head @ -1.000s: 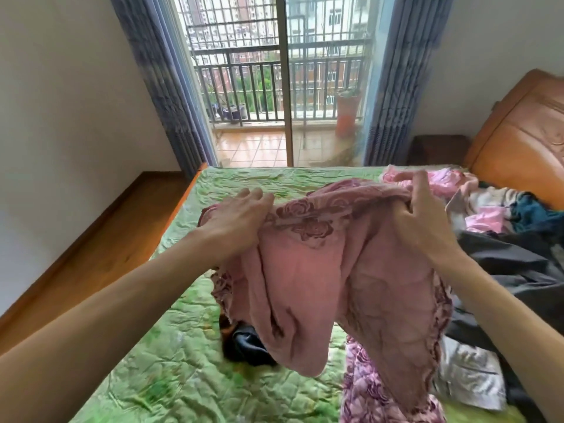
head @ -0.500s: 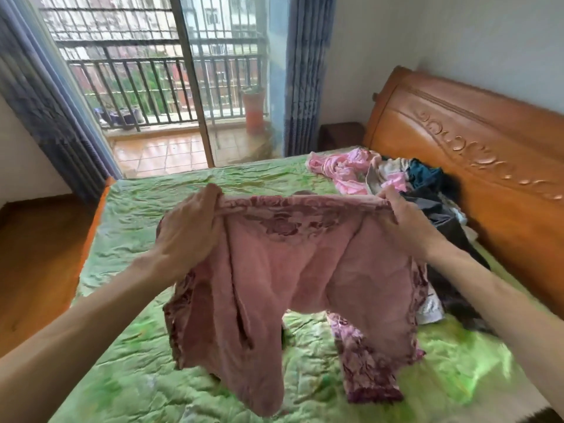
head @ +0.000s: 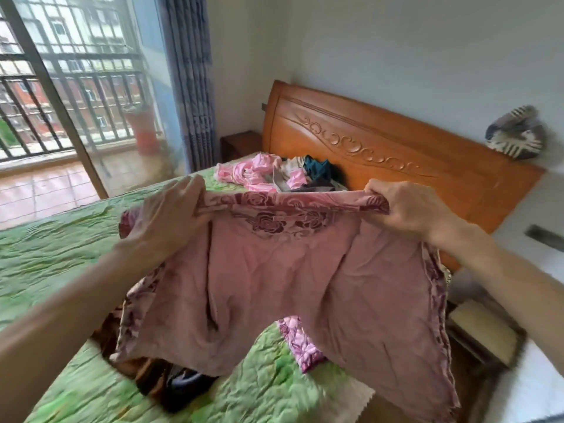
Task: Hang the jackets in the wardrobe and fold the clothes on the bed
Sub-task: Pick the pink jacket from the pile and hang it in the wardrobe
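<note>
Both hands hold a pink jacket (head: 283,279) up off the bed (head: 55,257), stretched by its patterned collar band. The left hand (head: 164,221) has its fingers clenched over the left end of the band; the right hand (head: 409,209) grips the right end, fingers curled round the cloth. Between the two sets of fingers the band runs taut and nearly level, and the plain lining hangs open below them, its front panels dangling toward the green bedspread.

A second ago the jacket was bunched, with the hands closer together; since then it has been shaken out and pulled wide, and the view has swung from the balcony door (head: 61,117) toward the headboard (head: 381,151). That suggests the garment is now spread and oriented by its shoulders, ready to be carried to a hanger, though no wardrobe is in view.

Beyond the fingers, just past the collar, a heap of clothes (head: 274,175) lies against the headboard, unfolded. Below the hanging hem sits a dark item (head: 186,383) I cannot identify. Most of the task appears still ahead.
</note>
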`<state>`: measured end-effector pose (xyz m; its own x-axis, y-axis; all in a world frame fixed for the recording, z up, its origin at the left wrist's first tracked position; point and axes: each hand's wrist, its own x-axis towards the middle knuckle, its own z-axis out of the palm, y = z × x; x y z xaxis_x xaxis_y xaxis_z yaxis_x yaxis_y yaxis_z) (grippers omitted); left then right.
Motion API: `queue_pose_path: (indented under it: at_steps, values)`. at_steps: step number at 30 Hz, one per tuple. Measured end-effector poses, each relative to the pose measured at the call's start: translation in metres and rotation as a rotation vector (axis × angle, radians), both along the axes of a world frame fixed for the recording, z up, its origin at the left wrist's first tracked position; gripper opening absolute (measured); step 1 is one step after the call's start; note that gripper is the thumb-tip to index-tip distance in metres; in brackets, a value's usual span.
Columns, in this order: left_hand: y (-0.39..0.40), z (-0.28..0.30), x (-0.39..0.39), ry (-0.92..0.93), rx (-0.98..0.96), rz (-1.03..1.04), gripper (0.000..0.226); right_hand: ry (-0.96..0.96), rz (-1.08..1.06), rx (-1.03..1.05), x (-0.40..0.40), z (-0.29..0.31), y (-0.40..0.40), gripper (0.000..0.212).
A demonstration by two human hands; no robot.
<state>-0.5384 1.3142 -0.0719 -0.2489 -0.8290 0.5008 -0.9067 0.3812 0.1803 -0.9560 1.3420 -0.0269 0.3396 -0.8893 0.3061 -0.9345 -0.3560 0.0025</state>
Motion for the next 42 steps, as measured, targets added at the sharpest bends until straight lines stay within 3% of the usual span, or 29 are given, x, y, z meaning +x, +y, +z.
queue_pose_path:
  at_steps: [4, 6, 10, 13, 17, 19, 24, 26, 29, 35, 39, 42]
  values:
    - [0.010, 0.004, -0.053, 0.114, 0.118, -0.153, 0.025, -0.061, -0.171, -0.078, -0.037, 0.004, 0.041, 0.032]
    - [0.014, 0.008, -0.080, 0.225, 0.211, -0.200, 0.017, -0.094, -0.202, -0.042, -0.058, 0.009, 0.062, 0.045]
    - [0.017, 0.011, -0.126, 0.337, 0.315, -0.279, 0.030, -0.271, -0.179, 0.131, -0.092, 0.012, 0.098, 0.054]
    - [0.016, 0.008, -0.149, 0.336, 0.450, -0.415, 0.048, -0.375, -0.209, 0.064, -0.112, 0.007, 0.116, 0.046]
    - [0.012, -0.004, -0.178, 0.351, 0.336, -0.487, 0.058, -0.400, -0.286, -0.042, -0.118, 0.007, 0.142, 0.045]
    - [0.009, -0.005, -0.193, 0.359, 0.299, -0.540, 0.052, -0.369, -0.374, -0.122, -0.118, 0.011, 0.156, 0.049]
    - [0.016, -0.001, -0.233, 0.180, 0.202, -0.619, 0.045, -0.398, -0.656, -0.214, -0.126, 0.008, 0.202, 0.052]
    - [0.028, 0.001, -0.251, 0.196, 0.212, -0.668, 0.044, -0.442, -0.712, -0.277, -0.121, 0.008, 0.228, 0.034]
    - [0.047, 0.005, -0.278, 0.258, 0.297, -0.786, 0.031, -0.478, -0.824, -0.333, -0.117, 0.000, 0.269, 0.050]
    - [0.083, -0.002, -0.329, 0.178, 0.247, -0.955, 0.073, -0.551, -1.047, -0.402, -0.104, -0.011, 0.351, 0.059]
    - [0.111, -0.005, -0.349, 0.161, 0.229, -1.115, 0.050, -0.527, -1.135, -0.419, -0.090, -0.011, 0.391, 0.064]
    - [0.133, -0.002, -0.360, 0.133, 0.197, -1.158, 0.044, -0.532, -1.165, -0.409, -0.080, -0.009, 0.421, 0.065]
